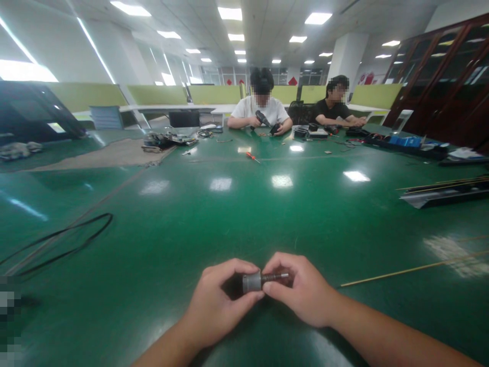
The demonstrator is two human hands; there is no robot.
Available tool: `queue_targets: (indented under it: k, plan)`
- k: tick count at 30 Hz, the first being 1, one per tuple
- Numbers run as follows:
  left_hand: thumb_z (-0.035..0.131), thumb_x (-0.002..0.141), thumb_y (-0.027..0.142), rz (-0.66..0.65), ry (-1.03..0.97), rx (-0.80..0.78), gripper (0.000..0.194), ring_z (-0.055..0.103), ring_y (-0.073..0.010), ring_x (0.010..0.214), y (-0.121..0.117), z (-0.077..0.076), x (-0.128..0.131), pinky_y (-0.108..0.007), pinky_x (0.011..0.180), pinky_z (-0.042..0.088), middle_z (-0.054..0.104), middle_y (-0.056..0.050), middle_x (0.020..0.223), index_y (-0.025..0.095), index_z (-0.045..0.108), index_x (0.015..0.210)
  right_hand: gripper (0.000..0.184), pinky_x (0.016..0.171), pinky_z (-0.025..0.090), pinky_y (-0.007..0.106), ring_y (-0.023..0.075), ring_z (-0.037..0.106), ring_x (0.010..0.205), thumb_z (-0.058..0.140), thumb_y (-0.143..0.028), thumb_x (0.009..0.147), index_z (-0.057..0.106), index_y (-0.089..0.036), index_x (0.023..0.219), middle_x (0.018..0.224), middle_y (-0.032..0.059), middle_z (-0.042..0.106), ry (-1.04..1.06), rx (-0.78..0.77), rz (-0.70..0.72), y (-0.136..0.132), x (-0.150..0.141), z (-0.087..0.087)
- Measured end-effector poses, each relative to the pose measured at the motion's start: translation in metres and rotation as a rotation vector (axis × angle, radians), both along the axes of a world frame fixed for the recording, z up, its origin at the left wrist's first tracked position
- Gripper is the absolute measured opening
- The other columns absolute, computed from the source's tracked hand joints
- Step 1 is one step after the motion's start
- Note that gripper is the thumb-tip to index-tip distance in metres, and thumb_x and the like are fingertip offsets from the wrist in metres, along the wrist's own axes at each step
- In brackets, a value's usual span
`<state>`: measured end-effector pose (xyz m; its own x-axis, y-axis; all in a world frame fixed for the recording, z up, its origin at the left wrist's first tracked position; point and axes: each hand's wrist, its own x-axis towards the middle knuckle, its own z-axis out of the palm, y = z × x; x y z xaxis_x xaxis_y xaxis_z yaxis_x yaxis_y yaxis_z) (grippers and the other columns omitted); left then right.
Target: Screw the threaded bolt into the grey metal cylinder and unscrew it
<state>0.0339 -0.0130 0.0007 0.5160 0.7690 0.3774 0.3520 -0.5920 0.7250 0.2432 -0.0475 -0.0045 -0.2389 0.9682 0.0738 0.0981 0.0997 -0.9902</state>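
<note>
A small motor (252, 283) with a grey cylindrical metal can lies level between my hands, just above the green table's near part. My left hand (219, 295) is closed round the can, thumb below and fingers above. From the can's right end sticks out a dark brownish shaft (272, 277) with a bright metal tip. My right hand (301, 290) pinches at this shaft end, its thumb and forefinger close to the can's rim. The fingers of both hands nearly meet. The undersides of the can and the shaft are hidden.
The green tabletop (183, 224) spreads ahead. A thin yellow rod (397, 272) lies right, a black strap (76, 250) left. Farther off are an orange screwdriver (251, 157), a heap of parts (164, 140) and metal channels (443, 196). Across the table, one person (248, 109) holds a power drill.
</note>
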Motion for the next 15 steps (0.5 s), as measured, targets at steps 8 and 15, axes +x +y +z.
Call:
queue_targets:
  k: [8, 15]
  plan:
    - [0.08, 0.075, 0.022, 0.015, -0.006, 0.028, 0.023, 0.072, -0.0182, 0.079, 0.0001, 0.0025, 0.0005, -0.027, 0.074, 0.054, 0.076, -0.001, 0.088, 0.022, 0.069, 0.095, 0.007, 0.06, 0.042, 0.023, 0.0132, 0.057, 0.067, 0.068, -0.016, 0.077, 0.065, -0.018, 0.083, 0.073, -0.002, 0.063, -0.001, -0.001, -0.006, -0.0002, -0.0001, 0.0013]
    - [0.078, 0.076, 0.023, 0.006, 0.012, 0.023, 0.022, 0.072, -0.0192, 0.08, 0.0006, 0.0012, -0.0016, -0.027, 0.074, 0.055, 0.076, -0.003, 0.089, 0.021, 0.069, 0.096, 0.007, 0.06, 0.041, 0.023, 0.0131, 0.056, 0.065, 0.068, -0.017, 0.077, 0.065, -0.018, 0.083, 0.072, -0.0021, 0.063, -0.024, 0.011, -0.016, -0.0009, 0.0001, 0.0007]
